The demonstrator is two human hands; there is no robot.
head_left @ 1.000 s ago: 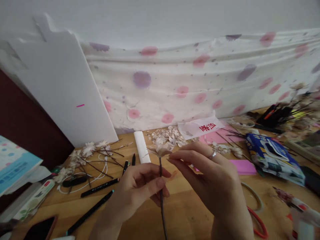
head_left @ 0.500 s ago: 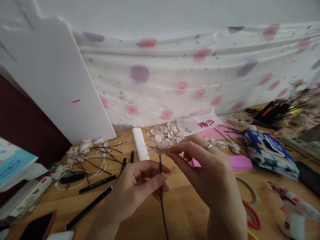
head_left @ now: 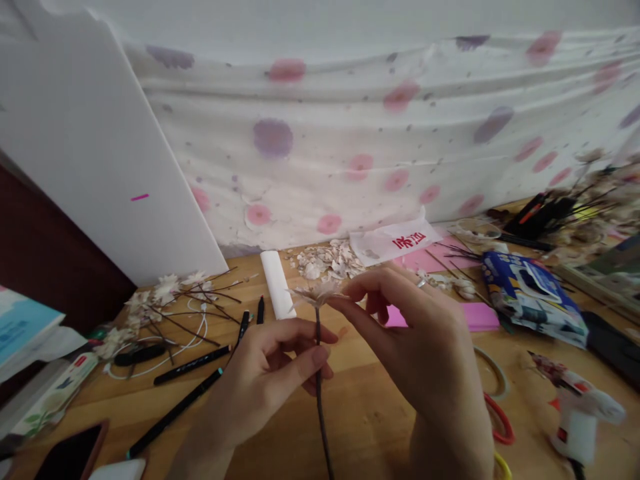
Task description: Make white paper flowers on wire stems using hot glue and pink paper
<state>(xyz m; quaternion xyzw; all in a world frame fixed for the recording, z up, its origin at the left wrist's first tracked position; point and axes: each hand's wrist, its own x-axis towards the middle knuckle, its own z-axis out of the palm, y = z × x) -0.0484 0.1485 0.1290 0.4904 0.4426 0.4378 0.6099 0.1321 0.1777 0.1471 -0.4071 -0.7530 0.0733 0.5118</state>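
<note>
An artificial flower with pale, thin petals stands upright on a dark stem in front of me. My left hand is closed round that stem just under the bloom, thumb in front. At the bloom's right edge, my right hand, wearing a ring, pinches a petal between thumb and forefinger. Whether this petal is loose or joined to the bloom I cannot tell. Behind the flower lies a heap of loose pale petals, beside a white roll.
Finished flowers on stems lie at left near black marker pens and a phone. To the right are a blue packet, a glue gun, coloured rings and a pink pad. A white board leans at left.
The view has shifted slightly, so the table things sit a little higher and further left. Both hands keep nearly the same hold on the flower.
</note>
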